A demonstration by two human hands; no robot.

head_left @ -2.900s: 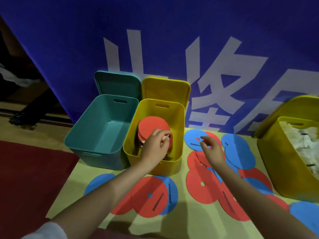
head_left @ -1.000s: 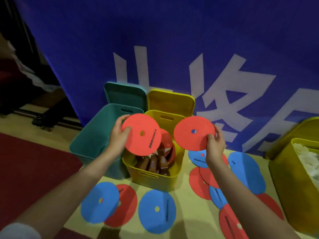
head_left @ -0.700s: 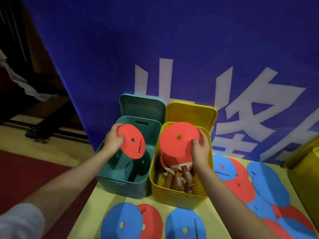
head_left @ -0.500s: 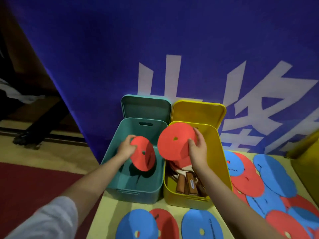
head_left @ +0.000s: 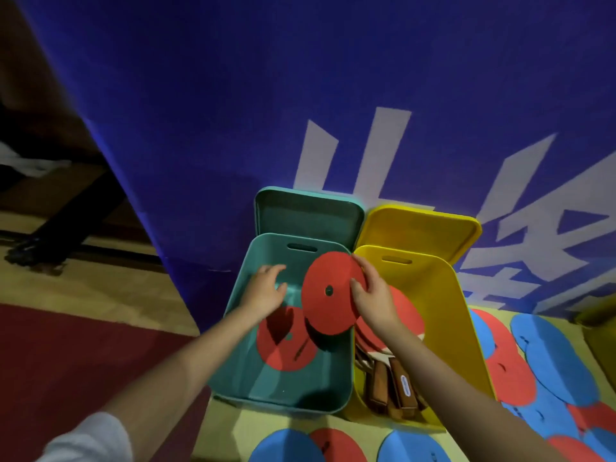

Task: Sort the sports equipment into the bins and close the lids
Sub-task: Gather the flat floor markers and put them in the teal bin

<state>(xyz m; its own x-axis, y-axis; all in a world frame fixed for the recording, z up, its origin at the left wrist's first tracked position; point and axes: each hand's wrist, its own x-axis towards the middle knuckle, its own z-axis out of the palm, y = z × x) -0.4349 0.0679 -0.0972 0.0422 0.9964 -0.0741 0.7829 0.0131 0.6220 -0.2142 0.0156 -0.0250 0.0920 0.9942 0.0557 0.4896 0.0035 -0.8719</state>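
Here right hand (head_left: 373, 301) fingers pinch a red disc's (head_left: 328, 293) edge above the teal bin (head_left: 240, 361); left hand (head_left: 265, 290) slack.

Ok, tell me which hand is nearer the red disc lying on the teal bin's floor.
Left. The left hand hangs open just above the red disc in the teal bin, while the right hand grips another red disc farther right, over the bins' shared edge.
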